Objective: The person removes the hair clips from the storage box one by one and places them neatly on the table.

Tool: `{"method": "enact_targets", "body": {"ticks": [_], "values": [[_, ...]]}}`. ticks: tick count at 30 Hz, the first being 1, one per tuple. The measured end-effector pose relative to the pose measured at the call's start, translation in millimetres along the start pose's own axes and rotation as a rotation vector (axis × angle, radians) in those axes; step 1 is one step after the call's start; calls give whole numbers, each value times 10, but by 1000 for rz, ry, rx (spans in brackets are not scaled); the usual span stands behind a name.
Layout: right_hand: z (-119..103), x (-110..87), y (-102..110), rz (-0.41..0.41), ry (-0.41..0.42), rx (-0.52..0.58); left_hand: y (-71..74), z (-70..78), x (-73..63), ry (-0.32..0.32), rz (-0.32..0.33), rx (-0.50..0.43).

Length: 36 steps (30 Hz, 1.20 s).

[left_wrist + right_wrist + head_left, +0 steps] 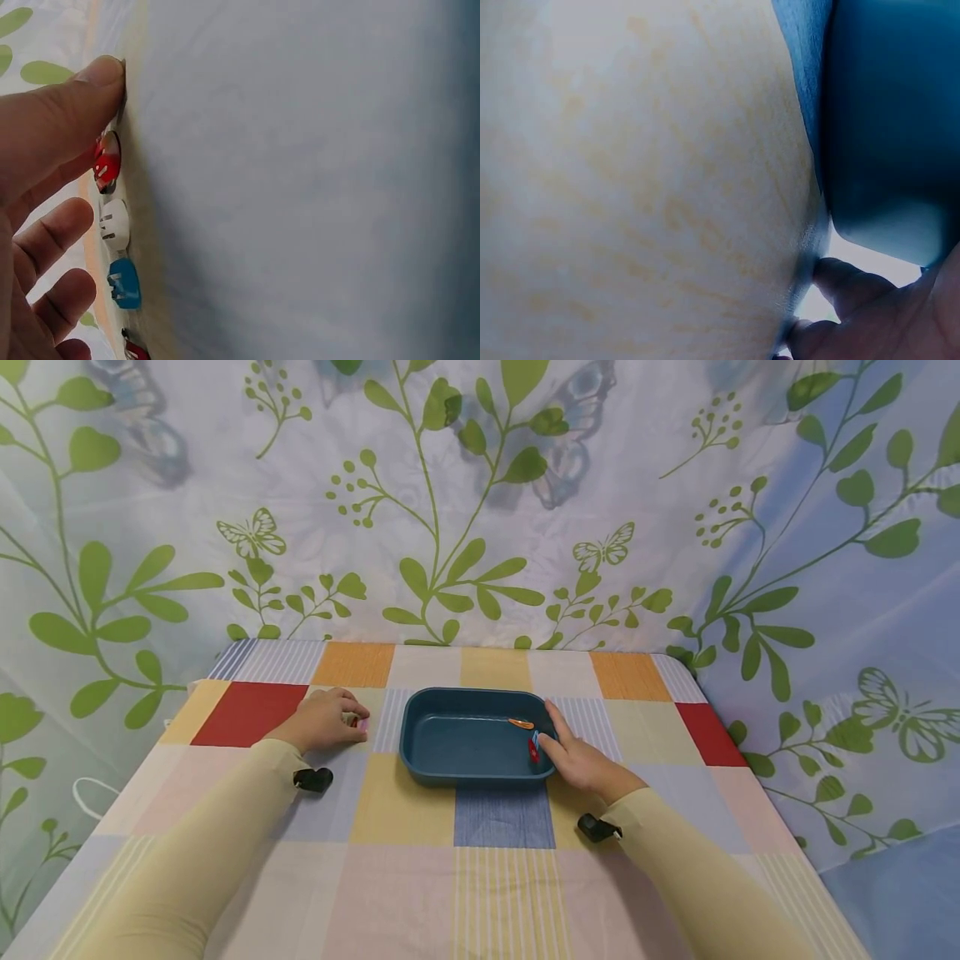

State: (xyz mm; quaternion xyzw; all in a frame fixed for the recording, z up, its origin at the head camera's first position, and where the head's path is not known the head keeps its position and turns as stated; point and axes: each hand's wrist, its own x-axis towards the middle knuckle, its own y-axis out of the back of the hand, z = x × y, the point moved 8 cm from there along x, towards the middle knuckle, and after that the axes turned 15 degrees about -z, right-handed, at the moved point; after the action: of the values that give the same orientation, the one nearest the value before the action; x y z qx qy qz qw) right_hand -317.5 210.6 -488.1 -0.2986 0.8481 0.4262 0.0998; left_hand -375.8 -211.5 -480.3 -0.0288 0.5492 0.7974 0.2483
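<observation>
A dark blue rectangular bin (472,777) stands in the middle of the table. My right hand (588,764) grips its right wall, thumb over the rim and fingers along the outside. Inside, near that thumb, lie an orange hair clip (521,724) and a red hair clip (533,750) with a light blue one beside it. Left of the bin, my left hand (322,718) is low on the cloth, thumb and forefinger pinching a small clip mostly hidden behind the thumb. Below them in the left wrist view are a red clip (107,161), a white clip (115,225) and a blue clip (124,285).
A patchwork tablecloth (405,893) covers the table. Behind it hangs a curtain (300,485) printed with leaves and butterflies. A white cable (86,802) loops at the table's left edge. Small black devices sit at both wrists.
</observation>
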Motion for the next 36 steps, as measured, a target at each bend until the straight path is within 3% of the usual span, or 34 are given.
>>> {"method": "enact_targets", "body": {"ticks": [7,12,19,26,36], "values": [[-6,-18,-5,-11,-6,1,40,9,-44,-10,-23,-30],[-5,-22,-10,-16,3,-10,188,126,-122,-86,22,-173],[-9,-45,-11,-11,10,-10,439,622,-208,-216,147,-240],[1,-27,-12,-12,5,1,448,1141,-179,-318,103,-267],[3,-21,-9,-10,0,18,353,1625,-59,-402,46,-227]]}}
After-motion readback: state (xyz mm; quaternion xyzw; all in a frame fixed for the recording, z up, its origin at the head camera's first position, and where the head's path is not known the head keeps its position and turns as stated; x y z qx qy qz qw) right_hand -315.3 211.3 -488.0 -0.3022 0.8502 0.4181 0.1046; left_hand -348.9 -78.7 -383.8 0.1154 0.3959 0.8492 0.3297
